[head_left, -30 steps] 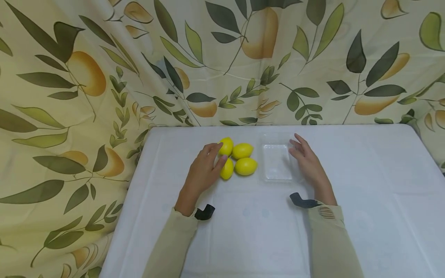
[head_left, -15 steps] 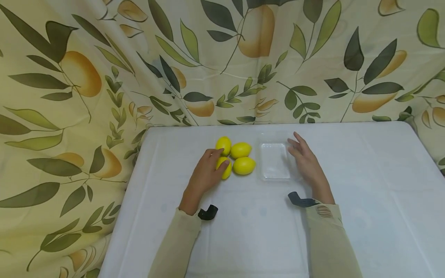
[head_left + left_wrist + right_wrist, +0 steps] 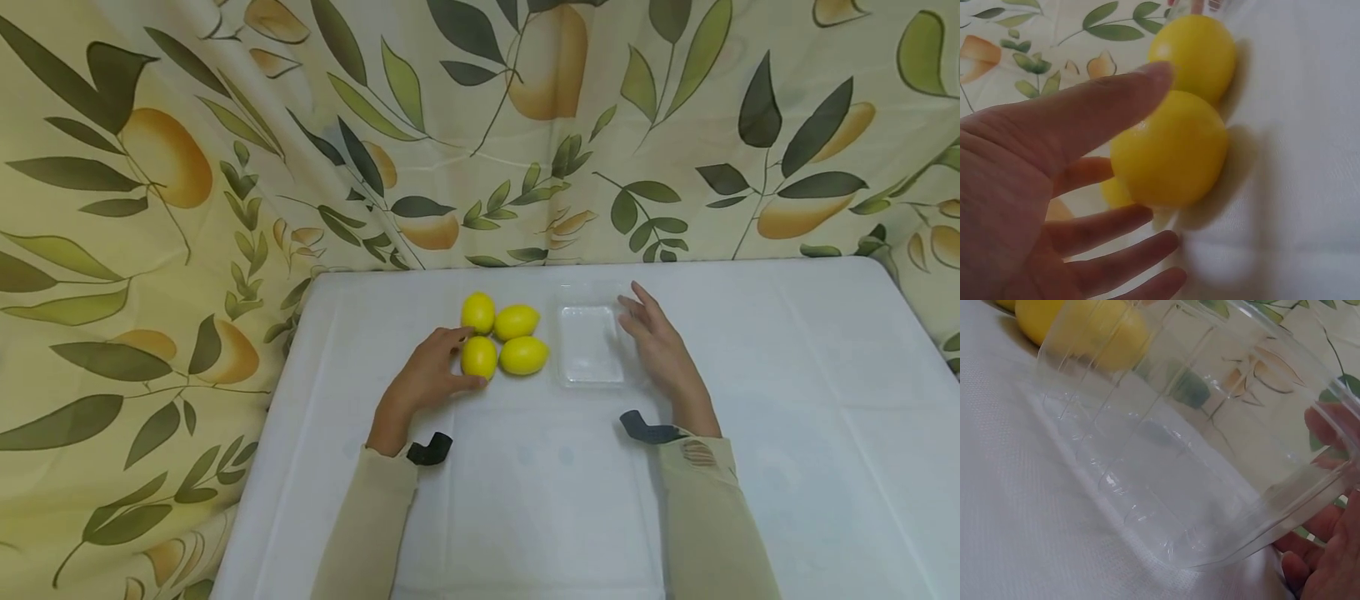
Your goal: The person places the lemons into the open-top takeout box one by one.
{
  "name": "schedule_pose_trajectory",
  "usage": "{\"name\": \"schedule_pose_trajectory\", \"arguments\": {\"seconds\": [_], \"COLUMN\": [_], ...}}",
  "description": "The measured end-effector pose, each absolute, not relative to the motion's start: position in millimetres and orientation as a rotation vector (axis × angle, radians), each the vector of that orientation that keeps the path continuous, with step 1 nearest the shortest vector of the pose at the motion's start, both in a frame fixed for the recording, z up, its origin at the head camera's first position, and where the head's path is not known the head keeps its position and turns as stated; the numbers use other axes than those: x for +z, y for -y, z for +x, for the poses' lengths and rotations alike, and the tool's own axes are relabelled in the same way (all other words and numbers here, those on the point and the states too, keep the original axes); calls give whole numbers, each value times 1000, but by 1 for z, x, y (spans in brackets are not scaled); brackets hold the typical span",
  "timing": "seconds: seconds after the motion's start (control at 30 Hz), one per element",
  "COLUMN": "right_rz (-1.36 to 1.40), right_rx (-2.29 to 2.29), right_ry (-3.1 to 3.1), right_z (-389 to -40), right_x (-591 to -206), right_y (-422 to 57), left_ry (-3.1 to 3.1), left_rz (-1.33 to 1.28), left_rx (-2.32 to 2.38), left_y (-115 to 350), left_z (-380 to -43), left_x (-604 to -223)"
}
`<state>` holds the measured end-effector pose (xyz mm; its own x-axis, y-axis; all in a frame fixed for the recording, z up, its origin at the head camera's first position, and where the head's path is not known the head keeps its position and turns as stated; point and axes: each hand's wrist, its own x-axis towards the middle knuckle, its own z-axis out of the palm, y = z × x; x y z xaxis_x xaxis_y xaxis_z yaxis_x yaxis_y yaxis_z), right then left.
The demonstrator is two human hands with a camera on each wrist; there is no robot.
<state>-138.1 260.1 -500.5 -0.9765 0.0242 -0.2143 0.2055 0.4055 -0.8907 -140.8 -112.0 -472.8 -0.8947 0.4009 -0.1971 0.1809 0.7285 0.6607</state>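
Observation:
Several yellow lemons lie close together on the white cloth. My left hand (image 3: 429, 371) is spread around the near left lemon (image 3: 478, 358), thumb on its near side and index finger by its far side. In the left wrist view the thumb (image 3: 1104, 109) reaches along this lemon (image 3: 1172, 150), while the other fingers extend loosely beneath and beside it. A clear plastic container (image 3: 590, 343) with nothing inside stands right of the lemons. My right hand (image 3: 666, 354) is at its right side; the right wrist view shows fingers (image 3: 1329, 544) beside and behind the clear wall.
Behind the near left lemon sits another lemon (image 3: 477, 312), with two more, a far right lemon (image 3: 516, 322) and a near right lemon (image 3: 524, 356), beside them. A leaf-and-fruit patterned curtain (image 3: 420, 125) hangs along the table's (image 3: 787, 375) far edge and left side.
My left hand has come down from above the left lemons to the near left one, then shifted slightly left with thumb and fingers spread wider. My right hand has stayed at the container.

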Motion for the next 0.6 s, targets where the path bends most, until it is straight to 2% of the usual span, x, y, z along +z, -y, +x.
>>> {"name": "schedule_pose_trajectory", "arguments": {"seconds": [0.6], "right_rz": [177], "right_rx": [-1605], "right_ry": [-2523], "right_z": [-136], "right_x": [-501], "right_y": [-260], "left_ry": [-2599], "left_rz": [500], "left_rx": [864], "left_y": [113], "left_z": [-141], "left_x": [-476]}}
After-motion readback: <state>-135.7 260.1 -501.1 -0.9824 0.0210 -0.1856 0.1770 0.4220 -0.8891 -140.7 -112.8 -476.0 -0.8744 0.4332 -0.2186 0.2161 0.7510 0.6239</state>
